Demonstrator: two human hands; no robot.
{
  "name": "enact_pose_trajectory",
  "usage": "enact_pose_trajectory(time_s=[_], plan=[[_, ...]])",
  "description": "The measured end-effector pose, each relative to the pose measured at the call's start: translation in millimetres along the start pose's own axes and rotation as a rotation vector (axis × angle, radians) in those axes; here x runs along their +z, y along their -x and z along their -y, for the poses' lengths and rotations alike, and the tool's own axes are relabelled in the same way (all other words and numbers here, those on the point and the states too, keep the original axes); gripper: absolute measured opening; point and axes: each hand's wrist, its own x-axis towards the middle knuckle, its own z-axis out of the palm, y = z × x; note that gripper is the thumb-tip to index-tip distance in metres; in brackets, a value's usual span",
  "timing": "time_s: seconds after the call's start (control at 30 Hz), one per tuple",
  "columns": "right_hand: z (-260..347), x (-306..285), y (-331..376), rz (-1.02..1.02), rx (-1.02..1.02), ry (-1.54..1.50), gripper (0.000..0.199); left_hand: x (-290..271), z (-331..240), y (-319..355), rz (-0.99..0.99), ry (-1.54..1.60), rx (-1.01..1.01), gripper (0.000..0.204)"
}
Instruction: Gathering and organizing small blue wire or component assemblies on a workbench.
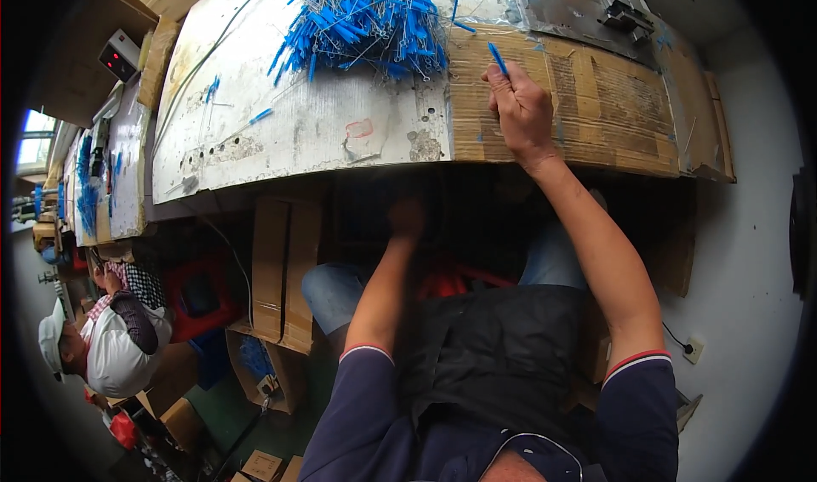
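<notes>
My right hand (pixel 521 106) rests on a cardboard sheet (pixel 596 108) on the workbench, fingers closed around a thin blue plastic piece (pixel 497 57) that sticks up from the fist. Just left and further back lies a big heap of the same blue pieces with thin wires (pixel 366 18). My left hand (pixel 407 216) reaches down under the bench edge into shadow; whether it holds anything is hidden. A few stray blue pieces (pixel 259 116) lie on the worn white benchtop (pixel 315 133).
Cardboard boxes (pixel 285 269) stand under the bench by my left knee. A person in a white cap (pixel 94 346) sits at the left by another bench with blue pieces. A grey metal part (pixel 625 14) lies at the back right. A wall socket (pixel 694 350) is at the right.
</notes>
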Motion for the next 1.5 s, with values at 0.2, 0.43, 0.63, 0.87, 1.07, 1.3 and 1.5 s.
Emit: enact_pose_trajectory(time_s=[0.2, 0.43, 0.63, 0.87, 1.07, 1.3, 1.5], plan=[[6.7, 8.7, -1.9, -0.017, -0.069, 0.019, 0.033, 43.7, 8.8, -7.4, -0.198, -0.042, 0.21, 0.024], [2.7, 2.4, -0.9, -0.014, -0.058, 0.046, 0.032, 50.1, 3.8, -16.1, 0.162, -0.052, 0.166, 0.019], [6.0, 4.1, 0.9, -0.01, -0.077, 0.066, 0.03, 49.5, 18.2, -13.5, 0.101, 0.002, 0.165, 0.017], [2.5, 0.7, -1.1, 0.001, -0.069, 0.133, 0.032, 7.7, 38.4, 8.7, 0.037, -0.006, 0.174, 0.02], [5.8, 2.3, -0.9, -0.008, -0.104, 0.201, 0.032, -23.1, 37.3, 17.0, 0.006, -0.074, 0.102, 0.018], [-1.7, 0.8, 1.8, -0.018, -0.138, 0.274, 0.031, -57.6, 23.4, 16.7, 0.15, -0.021, 0.077, 0.019], [3.6, 5.3, 0.0, -0.014, -0.159, 0.303, 0.03, -75.0, 59.6, 28.6, 0.01, -0.017, 0.131, 0.021]])
